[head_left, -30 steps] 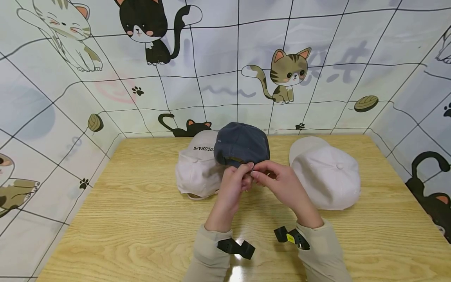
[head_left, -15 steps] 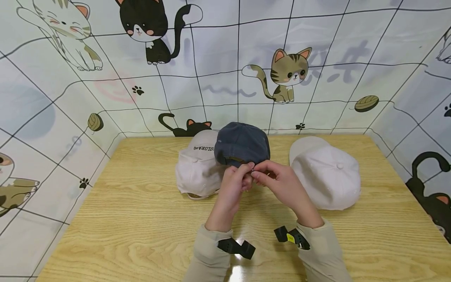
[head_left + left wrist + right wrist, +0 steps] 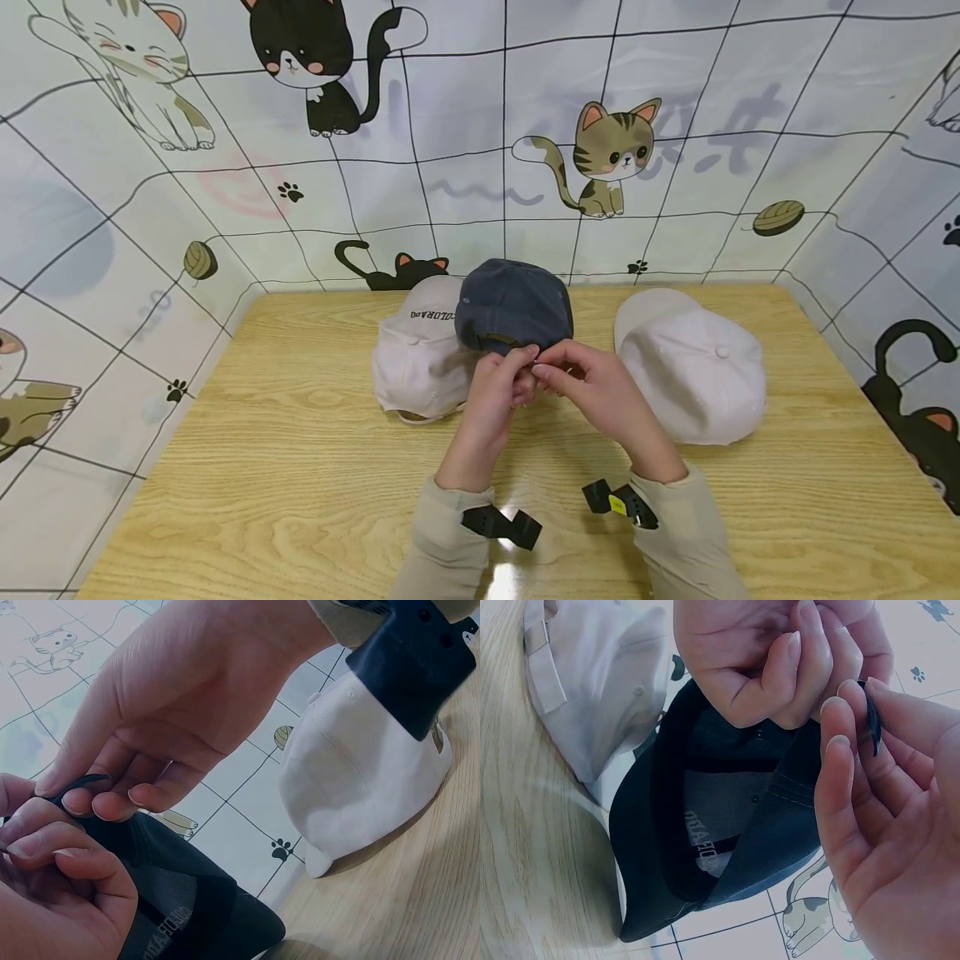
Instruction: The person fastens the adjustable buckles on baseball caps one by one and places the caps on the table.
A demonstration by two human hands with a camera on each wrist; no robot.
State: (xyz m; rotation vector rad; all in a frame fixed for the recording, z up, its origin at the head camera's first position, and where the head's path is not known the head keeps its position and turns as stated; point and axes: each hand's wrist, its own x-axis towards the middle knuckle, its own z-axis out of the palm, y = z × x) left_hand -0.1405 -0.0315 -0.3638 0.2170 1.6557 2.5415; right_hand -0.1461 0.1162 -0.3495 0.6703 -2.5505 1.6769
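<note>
A dark navy baseball cap is held with its back opening toward me. At its back, my left hand pinches the adjusting strap with thumb and curled fingers. My right hand meets it fingertip to fingertip. In the right wrist view, the strap's loose end sticks out between the right thumb and fingers. The fingers hide where the strap fastens. The right wrist view also looks into the cap's inside, where a patch with pale lettering shows.
Close at the left of the navy cap lies a cream cap with dark "COLORADO" lettering, partly behind it. Another cream cap lies crown toward me on the right. Behind the wooden table hangs a cat-print backdrop.
</note>
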